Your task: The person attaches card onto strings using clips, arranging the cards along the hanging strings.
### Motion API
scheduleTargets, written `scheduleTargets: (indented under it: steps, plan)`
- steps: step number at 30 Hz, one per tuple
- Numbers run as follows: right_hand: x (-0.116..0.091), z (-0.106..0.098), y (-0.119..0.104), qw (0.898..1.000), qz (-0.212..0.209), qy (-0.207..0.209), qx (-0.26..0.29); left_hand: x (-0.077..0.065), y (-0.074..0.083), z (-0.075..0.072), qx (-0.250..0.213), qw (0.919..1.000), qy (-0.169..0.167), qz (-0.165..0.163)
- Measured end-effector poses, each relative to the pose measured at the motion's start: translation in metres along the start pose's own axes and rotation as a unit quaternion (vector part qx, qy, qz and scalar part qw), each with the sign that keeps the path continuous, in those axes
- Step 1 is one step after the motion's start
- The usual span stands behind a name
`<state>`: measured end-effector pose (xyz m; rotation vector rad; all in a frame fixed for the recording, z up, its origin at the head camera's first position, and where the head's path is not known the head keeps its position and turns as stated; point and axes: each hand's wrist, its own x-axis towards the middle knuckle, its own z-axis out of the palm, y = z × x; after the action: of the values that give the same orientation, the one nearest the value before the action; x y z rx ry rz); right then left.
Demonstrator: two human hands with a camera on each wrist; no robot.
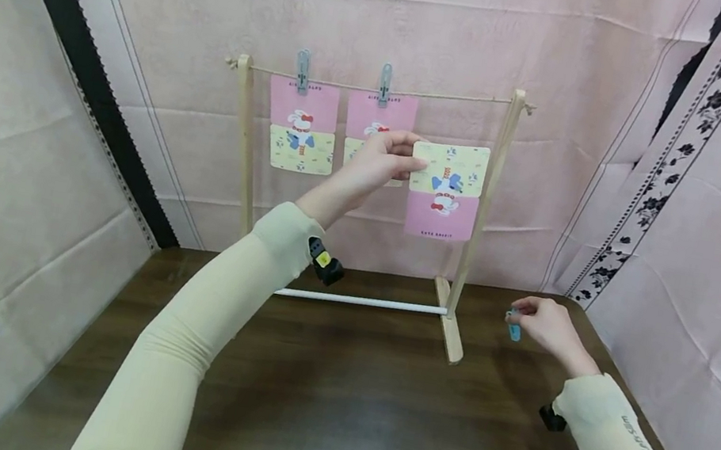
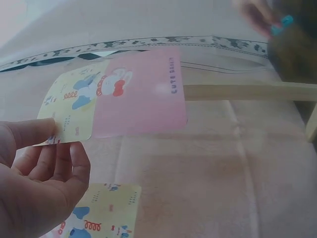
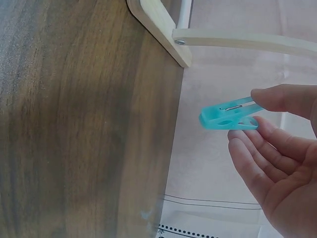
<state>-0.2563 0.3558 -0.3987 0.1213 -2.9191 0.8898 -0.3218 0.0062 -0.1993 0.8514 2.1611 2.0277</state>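
My left hand (image 1: pixel 378 164) pinches a pink and yellow card (image 1: pixel 440 215) by its yellow edge, in front of the rack's right side. The card hangs with its pink half down, its picture upside down. Low at the right, my right hand (image 1: pixel 548 330) holds a turquoise clothespin (image 3: pixel 228 116) between thumb and fingers; the right wrist view shows its jaw end pointing away from the palm. Two matching cards hang from the string (image 1: pixel 455 98), the left card (image 1: pixel 304 110) and the middle card (image 1: pixel 380 112), each under a grey-blue clothespin (image 1: pixel 303 72). My left hand partly hides the middle card.
The wooden rack (image 1: pixel 486 199) has two posts, feet and a white lower bar (image 1: pixel 361 302). It stands at the back of the dark wooden table (image 1: pixel 327 412). Pale pink cloth (image 1: pixel 368 17) hangs behind and at both sides.
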Motion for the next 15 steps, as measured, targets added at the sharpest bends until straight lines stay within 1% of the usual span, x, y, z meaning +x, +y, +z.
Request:
scheduleTargets:
  steps: [6,10,13,15]
  plan:
    - [0.001,-0.005,-0.003,1.0,0.0,0.002,-0.001,0.005,0.005,-0.001,0.001,0.9992,0.037,0.018]
    - [0.003,-0.01,-0.003,1.0,0.002,0.008,0.002,0.008,0.007,0.002,0.008,0.998,0.058,0.022]
    - [0.005,-0.016,-0.004,1.0,-0.004,0.022,0.004,0.011,0.009,0.007,0.014,0.9971,0.07,0.026]
    - [0.008,-0.023,-0.006,0.999,-0.013,0.044,0.009,0.015,0.01,0.012,0.014,0.9963,0.079,0.03]
